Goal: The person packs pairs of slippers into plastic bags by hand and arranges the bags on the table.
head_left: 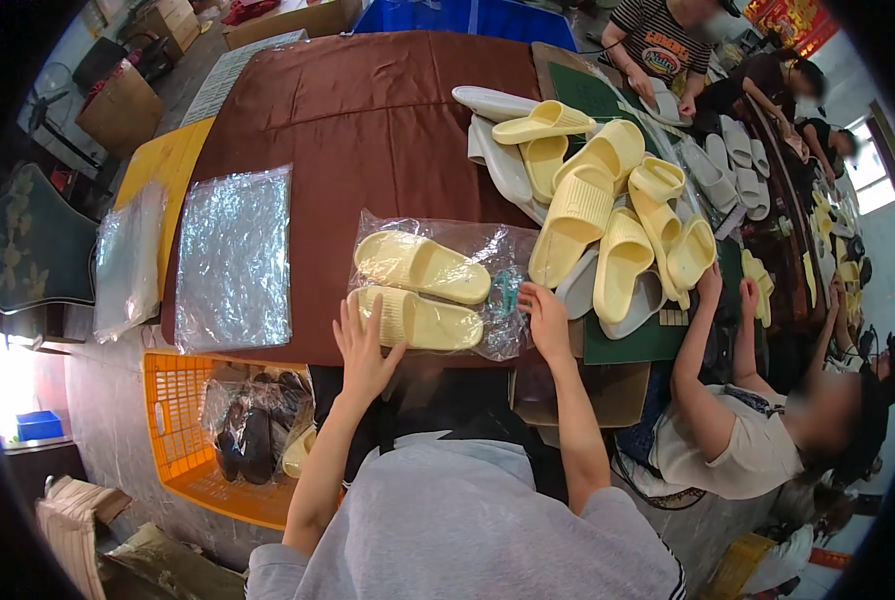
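Grey sweatshirt (below brown tablecloth)

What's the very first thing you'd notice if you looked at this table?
Probably the big heap of pale yellow slippers piled at the right of the brown table. Right in front, the left hand and the right hand press flat on a clear plastic bag with two yellow slippers inside. An orange crate sits lower left.

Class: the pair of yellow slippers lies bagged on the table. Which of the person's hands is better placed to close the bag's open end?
Probably the right hand: it rests at the clear bag's bunched right end. The left hand lies flat on the nearer yellow slipper.
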